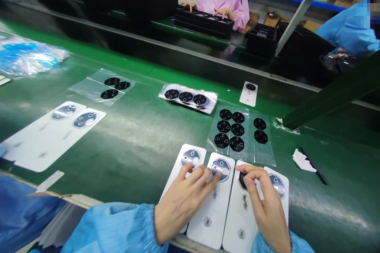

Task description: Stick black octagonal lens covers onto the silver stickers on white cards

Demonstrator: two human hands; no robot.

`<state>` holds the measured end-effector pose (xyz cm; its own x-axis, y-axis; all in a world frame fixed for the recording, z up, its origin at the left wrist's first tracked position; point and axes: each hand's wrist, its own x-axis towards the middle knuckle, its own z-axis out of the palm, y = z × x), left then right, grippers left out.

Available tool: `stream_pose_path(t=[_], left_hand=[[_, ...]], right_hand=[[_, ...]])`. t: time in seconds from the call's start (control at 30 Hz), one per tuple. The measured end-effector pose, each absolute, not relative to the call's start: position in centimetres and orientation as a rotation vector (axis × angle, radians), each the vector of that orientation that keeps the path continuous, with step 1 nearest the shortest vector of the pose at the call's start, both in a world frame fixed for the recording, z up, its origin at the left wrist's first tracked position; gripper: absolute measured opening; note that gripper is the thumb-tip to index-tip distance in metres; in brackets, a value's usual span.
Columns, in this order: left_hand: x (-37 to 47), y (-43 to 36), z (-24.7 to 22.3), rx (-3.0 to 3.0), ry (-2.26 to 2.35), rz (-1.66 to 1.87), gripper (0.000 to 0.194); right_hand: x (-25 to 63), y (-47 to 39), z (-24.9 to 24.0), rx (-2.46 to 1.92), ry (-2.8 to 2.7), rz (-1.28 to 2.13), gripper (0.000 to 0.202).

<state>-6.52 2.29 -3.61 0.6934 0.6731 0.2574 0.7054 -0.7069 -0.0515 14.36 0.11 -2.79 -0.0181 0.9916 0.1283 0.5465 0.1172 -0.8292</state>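
White panels (221,209) beneath the fingers (211,185)

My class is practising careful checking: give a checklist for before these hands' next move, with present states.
1. Four white panels in a row by the hands: ok.
2. Left hand at the second panel from left: ok.
3. Right hand at the third panel: ok.
4. Dark octagon flush on that panel: cannot tell, partly hidden.
5. Fourth panel fully in view: not ok, right hand covers part.
6. Black stick apart from these panels: ok.
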Motion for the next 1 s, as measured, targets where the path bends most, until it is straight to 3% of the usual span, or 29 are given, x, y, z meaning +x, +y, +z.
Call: stream_pose_path(t=[0.4, 0.63, 1.0], left_hand=[[-6.3, 1.8, -3.5, -2.737, -1.091, -0.284, 0.035], [-6.7, 1.7, -4.9, -2.711, -1.107, -0.592, 0.034], [-6.7, 1.3, -4.5, -2.668, -1.065, -0.683, 0.036]], right_hand=[[14.3, 0.2, -2.7, -1.496, -1.703, 0.733, 0.013], [14.2, 0.2, -2.9, -1.498, -1.647, 0.758, 0.014], [15.0, 0.9, -3.1, -1.385, -1.165, 1.179, 0.017]])
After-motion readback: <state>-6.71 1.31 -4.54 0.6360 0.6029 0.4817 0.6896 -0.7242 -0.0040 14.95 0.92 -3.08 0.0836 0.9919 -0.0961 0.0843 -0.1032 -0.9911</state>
